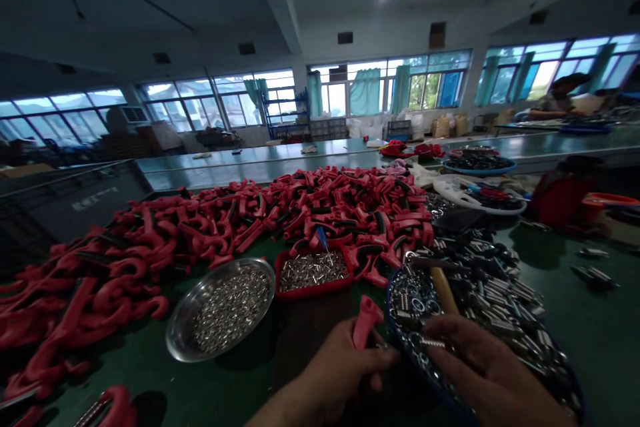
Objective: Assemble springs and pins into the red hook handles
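Observation:
My left hand [340, 367] is closed around a red plastic handle piece [369, 320], whose end sticks up above the fingers. Most of that piece is hidden by the palm. At the right, my right hand [490, 370] is over a blue-rimmed basket [575, 387] heaped with metal parts. A short ridged metal screw [433, 343] shows between its thumb and forefinger. Next to these fingers lie shiny metal rings [418, 305] and a hammer with a yellowish handle [444, 290].
A big heap of red and black clamp-like parts [325, 203] covers the bench. Before it stand a steel bowl [173, 330] of small metal pieces and a red tray [313, 291] of rivet-like pins. A white basket [450, 188] stands behind. One person [557, 100] sits far right.

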A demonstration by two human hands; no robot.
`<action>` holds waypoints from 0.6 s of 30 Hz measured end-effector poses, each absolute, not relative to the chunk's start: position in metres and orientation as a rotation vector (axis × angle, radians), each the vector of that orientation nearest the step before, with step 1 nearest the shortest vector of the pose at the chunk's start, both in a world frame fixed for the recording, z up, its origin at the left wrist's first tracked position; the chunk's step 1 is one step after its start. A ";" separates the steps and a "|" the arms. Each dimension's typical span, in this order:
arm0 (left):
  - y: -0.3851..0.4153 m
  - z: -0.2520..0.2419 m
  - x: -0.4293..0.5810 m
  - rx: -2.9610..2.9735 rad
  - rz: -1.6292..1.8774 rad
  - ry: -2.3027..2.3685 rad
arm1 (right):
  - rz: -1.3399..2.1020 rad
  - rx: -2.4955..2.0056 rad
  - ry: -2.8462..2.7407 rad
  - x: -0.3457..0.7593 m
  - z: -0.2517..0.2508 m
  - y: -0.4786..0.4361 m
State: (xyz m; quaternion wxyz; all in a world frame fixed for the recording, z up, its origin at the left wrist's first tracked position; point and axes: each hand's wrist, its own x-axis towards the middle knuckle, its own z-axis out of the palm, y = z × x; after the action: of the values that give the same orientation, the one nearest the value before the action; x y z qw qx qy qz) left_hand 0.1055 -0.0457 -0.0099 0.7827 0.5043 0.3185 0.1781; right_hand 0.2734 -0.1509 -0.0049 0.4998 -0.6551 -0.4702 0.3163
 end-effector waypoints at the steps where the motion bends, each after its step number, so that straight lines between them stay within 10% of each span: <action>1: -0.046 -0.011 0.102 1.081 0.370 0.688 | 0.763 -1.569 -1.191 0.267 -0.003 -0.149; 18: -0.014 -0.020 0.068 1.141 0.001 0.633 | 0.052 -1.395 -2.044 0.220 -0.004 -0.122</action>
State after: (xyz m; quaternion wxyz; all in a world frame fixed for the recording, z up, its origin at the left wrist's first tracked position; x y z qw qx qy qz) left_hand 0.0681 -0.0144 -0.0201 0.7946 0.5310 0.2943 0.0003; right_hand 0.2197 -0.1222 -0.0044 0.3267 -0.5327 -0.7804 0.0198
